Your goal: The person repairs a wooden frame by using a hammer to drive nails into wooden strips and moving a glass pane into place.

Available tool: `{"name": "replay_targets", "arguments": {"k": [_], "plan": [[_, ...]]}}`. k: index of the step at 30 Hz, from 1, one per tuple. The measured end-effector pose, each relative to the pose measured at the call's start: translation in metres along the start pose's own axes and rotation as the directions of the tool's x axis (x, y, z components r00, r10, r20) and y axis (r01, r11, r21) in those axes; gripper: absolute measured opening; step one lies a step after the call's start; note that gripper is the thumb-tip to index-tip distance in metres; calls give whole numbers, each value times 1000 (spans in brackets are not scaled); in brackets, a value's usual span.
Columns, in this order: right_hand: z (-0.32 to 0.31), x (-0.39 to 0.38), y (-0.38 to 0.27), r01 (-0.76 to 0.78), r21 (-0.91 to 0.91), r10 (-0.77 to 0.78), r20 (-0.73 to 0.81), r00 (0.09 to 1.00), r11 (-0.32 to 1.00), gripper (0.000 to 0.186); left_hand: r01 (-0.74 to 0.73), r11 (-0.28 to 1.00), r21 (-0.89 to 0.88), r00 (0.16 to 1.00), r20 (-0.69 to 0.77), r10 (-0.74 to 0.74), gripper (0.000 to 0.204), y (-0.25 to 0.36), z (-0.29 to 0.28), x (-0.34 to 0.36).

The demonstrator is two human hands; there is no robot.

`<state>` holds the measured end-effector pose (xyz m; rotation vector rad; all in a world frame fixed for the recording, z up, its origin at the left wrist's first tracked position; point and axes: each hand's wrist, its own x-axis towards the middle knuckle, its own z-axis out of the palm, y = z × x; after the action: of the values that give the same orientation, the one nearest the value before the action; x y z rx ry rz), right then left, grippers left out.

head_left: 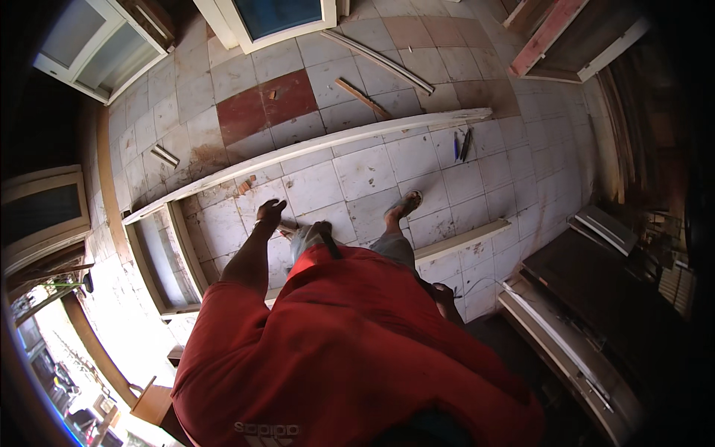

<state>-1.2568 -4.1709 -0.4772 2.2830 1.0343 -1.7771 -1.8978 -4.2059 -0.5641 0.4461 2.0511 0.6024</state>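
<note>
White-painted wood is what I see most: a long white wooden frame [313,145] lies flat on the tiled floor [365,175], its long rail running from the left up to the right. My left hand [269,211] reaches down inside this frame, just below the long rail and right of the short side rail [182,249]. The grip looks curled narrow, but I cannot tell if it holds something; under the knuckles there is a small pale thing that is too blurred to name. My right hand [442,292] hangs low beside my red shirt [350,350], near a shorter white plank [462,240], and a thin cord [477,283] passes just beside it. Its fingers are in shadow, so I cannot tell how this grip stands. My sandalled foot [404,204] is planted between the long rail and the plank. Two dark pens or tools [462,144] lie on the tiles just under the far end of the rail, well apart from both hands.
</note>
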Motion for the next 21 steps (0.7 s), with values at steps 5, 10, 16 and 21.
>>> {"name": "replay_targets", "arguments": {"k": [5,10,16,21], "plan": [[-97,95,-103,-83,24,84,-43,996,996,35,55,630,775,987,52,-150,42,-110,41,-63],[-209,245,-231,285,-428,-392,-186,901,858,51,271,962,-44,959,-71,-273,39,-61,158,-91],[-215,259,-458,391,-653,-533,-23,846,649,62,-291,956,45,945,-146,294,40,191,212,-50],[-174,343,-502,466,-617,-530,92,843,634,68,-111,976,-189,987,-134,86,38,260,250,51]]}}
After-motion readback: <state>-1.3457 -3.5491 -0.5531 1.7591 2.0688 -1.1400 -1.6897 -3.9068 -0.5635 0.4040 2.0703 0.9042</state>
